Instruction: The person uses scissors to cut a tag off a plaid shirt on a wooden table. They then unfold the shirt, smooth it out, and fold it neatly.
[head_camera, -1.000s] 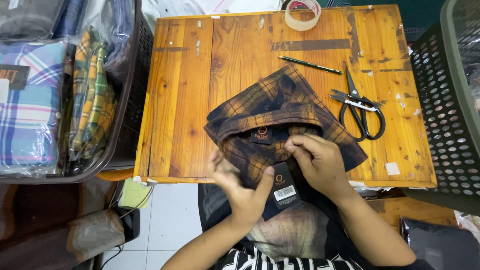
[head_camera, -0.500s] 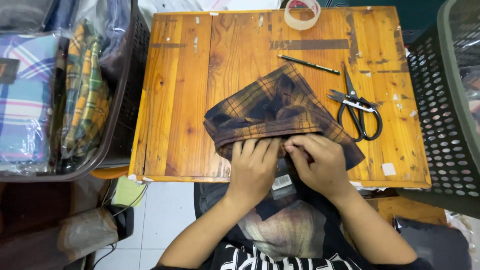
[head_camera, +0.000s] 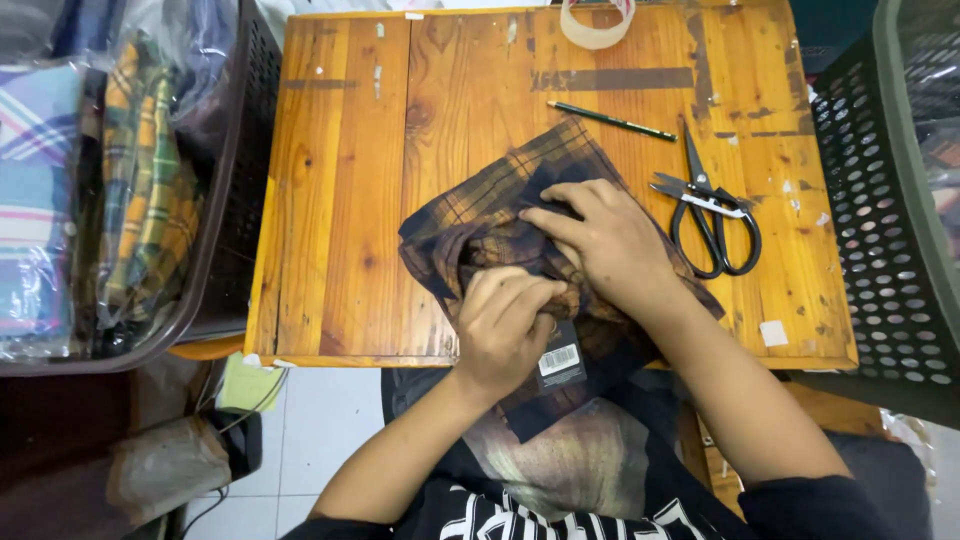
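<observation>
black scissors lie on the wooden tabletop just to the right of the right hand, blades pointing away. a dark pencil lies beyond that hand, and a roll of tape sits at the far edge. a dark basket of bagged plaid cloth stands well left of the left hand; a perforated crate stands to the right.

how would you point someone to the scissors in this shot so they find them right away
Start at the orange wooden table and go to its right side, next to the perforated dark basket. The scissors lie there, just right of the right hand on the plaid cloth. Black looped handles set them apart from the thin pencil above.
</observation>
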